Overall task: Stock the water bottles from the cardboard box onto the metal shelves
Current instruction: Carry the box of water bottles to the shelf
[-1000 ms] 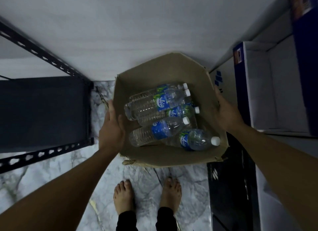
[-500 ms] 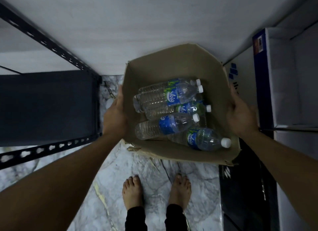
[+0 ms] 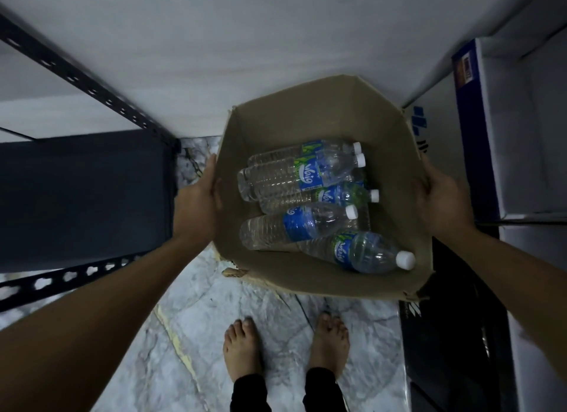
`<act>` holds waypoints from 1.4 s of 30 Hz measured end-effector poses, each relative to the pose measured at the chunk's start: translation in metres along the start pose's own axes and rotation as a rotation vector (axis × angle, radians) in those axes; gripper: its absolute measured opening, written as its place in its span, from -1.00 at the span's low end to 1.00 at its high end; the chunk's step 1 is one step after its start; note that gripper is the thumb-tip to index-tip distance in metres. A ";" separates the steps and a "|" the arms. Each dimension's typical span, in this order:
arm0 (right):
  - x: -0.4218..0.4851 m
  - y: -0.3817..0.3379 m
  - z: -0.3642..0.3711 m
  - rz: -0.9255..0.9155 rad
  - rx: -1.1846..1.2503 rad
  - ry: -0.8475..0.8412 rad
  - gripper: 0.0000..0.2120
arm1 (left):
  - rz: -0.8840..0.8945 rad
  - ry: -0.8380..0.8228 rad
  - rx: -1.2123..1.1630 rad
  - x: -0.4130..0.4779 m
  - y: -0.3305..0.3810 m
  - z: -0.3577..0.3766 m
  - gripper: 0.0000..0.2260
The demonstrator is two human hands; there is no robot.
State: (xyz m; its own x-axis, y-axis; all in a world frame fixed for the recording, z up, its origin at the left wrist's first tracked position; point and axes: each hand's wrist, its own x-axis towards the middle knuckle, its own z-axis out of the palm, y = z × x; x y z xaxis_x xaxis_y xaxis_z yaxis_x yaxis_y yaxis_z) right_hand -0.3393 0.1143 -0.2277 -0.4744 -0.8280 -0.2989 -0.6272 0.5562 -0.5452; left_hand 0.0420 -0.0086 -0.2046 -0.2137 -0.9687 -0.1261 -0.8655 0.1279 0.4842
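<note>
Nothing much has moved: my left hand (image 3: pixel 196 203) and right hand (image 3: pixel 443 203) still clasp the cardboard box (image 3: pixel 306 120) by its side walls, beside the metal shelf (image 3: pixel 82 197) at its right edge, water bottles (image 3: pixel 294 178) lying inside, so stocking hasn't begun.

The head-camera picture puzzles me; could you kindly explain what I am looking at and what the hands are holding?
There is no machine here. A person wears a wide-angle camera on the head, and it looks down. The left hand and the right hand grip opposite walls of an open cardboard box. At least five water bottles lie on their sides inside it, with their white caps pointing right. Below are a marble floor and the person's bare feet. A dark metal shelf stands to the left, and a blue and white carton to the right.
</note>
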 end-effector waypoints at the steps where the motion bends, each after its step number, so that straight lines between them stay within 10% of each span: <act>1: 0.001 -0.002 -0.002 -0.014 0.012 0.004 -0.47 | 0.018 0.026 0.011 0.005 -0.006 0.013 -0.49; 14: -0.033 -0.049 -0.071 -0.121 -0.019 0.073 -0.50 | 0.155 0.051 0.022 0.006 0.009 -0.051 -0.49; 42: -0.389 -0.336 -0.423 -0.045 -0.150 0.508 -0.62 | 0.454 0.233 -0.002 -0.154 0.234 -0.521 -0.66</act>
State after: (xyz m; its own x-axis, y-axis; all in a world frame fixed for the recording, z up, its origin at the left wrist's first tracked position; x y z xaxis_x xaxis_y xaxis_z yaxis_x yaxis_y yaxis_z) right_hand -0.2057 0.2794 0.4032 -0.6610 -0.7333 0.1592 -0.7176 0.5556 -0.4200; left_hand 0.1085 0.0600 0.3792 -0.4610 -0.8374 0.2937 -0.7078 0.5466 0.4475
